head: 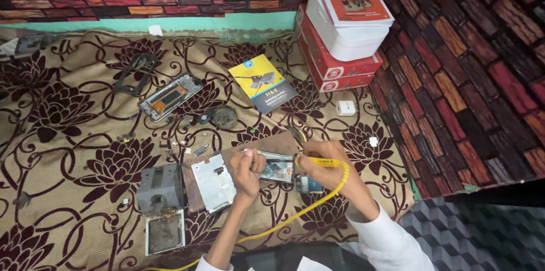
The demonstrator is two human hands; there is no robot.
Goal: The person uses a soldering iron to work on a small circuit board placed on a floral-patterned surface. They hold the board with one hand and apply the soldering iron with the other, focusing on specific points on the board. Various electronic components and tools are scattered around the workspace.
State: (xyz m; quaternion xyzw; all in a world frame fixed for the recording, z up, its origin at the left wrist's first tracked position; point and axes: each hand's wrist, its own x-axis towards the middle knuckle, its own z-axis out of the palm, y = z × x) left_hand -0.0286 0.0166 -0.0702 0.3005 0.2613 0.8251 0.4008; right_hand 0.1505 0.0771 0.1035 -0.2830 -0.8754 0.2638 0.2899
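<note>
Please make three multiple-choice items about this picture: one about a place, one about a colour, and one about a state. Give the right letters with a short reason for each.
1. Where does the yellow and dark booklet lie?
A. on the patterned cloth, left of the red boxes
B. on top of the red boxes
C. under the wooden board

2. What colour is the cord of the tool in the right hand?
A. green
B. yellow
C. white

3. What is the state of the left hand?
A. flat and open on the cloth
B. raised in the air
C. fingers closed on something thin over the opened phone

Answers:
1 A, it lies flat on the cloth beside the boxes.
2 B, the cord runs yellow from the handle.
3 C, the fingers pinch above the phone on the board.
</note>
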